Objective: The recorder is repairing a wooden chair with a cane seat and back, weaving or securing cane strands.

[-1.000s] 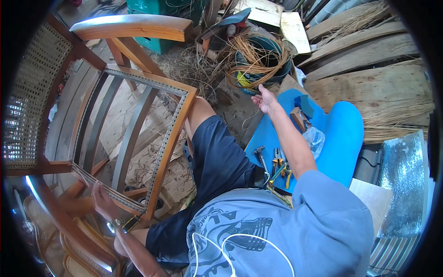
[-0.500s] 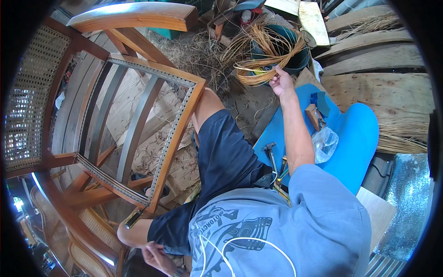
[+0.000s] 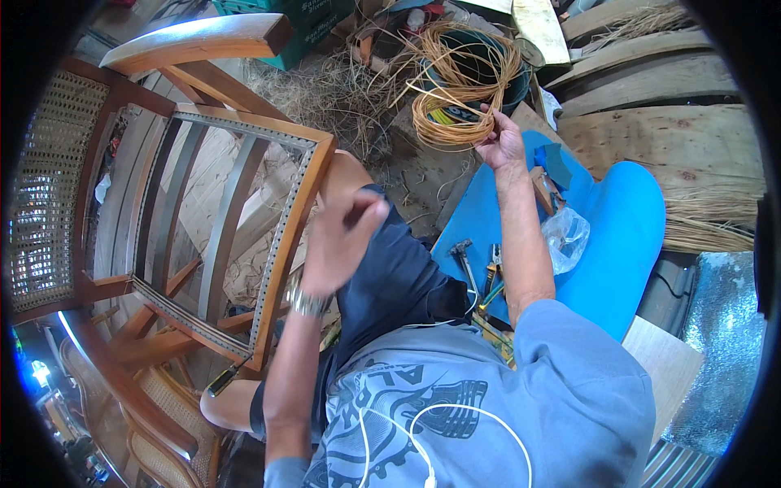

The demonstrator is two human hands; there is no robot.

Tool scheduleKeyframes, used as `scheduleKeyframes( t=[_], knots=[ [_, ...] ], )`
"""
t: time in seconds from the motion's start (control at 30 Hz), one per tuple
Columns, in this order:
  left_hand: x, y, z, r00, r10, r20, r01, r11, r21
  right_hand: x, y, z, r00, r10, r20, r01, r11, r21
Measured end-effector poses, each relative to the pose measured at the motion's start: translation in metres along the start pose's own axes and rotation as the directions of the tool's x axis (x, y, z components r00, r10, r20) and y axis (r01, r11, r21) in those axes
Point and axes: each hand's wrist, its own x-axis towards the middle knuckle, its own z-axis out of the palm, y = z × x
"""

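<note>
My right hand (image 3: 500, 140), its arm stretched forward, is closed on the edge of a loose coil of tan rattan cane (image 3: 443, 126). Loops of the coil spread over a dark green bucket (image 3: 514, 96). Over my thigh, my left hand (image 3: 338, 244), with a watch at the wrist, is smeared by motion, so its fingers are hard to read. Nearest to it is a wooden armchair (image 3: 285, 244) with a woven cane back and an open seat frame lined with small holes. A screwdriver (image 3: 221, 381) rests at the seat frame's near corner.
On a blue mat (image 3: 614, 220) to my right lie a hammer (image 3: 462, 250), pliers (image 3: 493, 264) and a clear plastic bag (image 3: 564, 240). Fibre scraps (image 3: 325, 98) litter the floor ahead. Curved boards (image 3: 659, 89) are stacked at far right. A green crate (image 3: 297, 37) stands behind the chair.
My left hand has risen from beside my knee, moving up and right over my thigh. My right hand keeps hold of the rattan coil, which has shifted slightly. The view has moved a little.
</note>
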Motion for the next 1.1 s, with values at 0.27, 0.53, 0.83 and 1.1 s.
scheduleKeyframes(
  t=[0.27, 0.53, 0.83, 1.1],
  knots=[
    [0.112, 0.007, 0.050, 0.911, 0.334, -0.240, -0.257, 0.918, 0.302, -0.022, -0.006, 0.009, 1.000, -0.013, -0.004, 0.013, 1.000, -0.024],
    [0.148, 0.023, 0.057, 0.811, 0.553, 0.192, -0.525, 0.541, 0.658, -0.027, -0.007, 0.015, 0.999, 0.027, 0.041, -0.025, 0.998, -0.061],
    [0.050, 0.020, 0.069, 0.825, 0.433, 0.363, -0.563, 0.679, 0.471, 0.032, 0.002, 0.000, 0.973, 0.197, 0.120, -0.165, 0.958, -0.235],
    [0.014, 0.029, 0.068, 0.800, 0.525, 0.292, -0.600, 0.717, 0.356, 0.111, -0.017, 0.009, 0.958, 0.052, -0.282, -0.156, 0.920, -0.359]
  ],
)
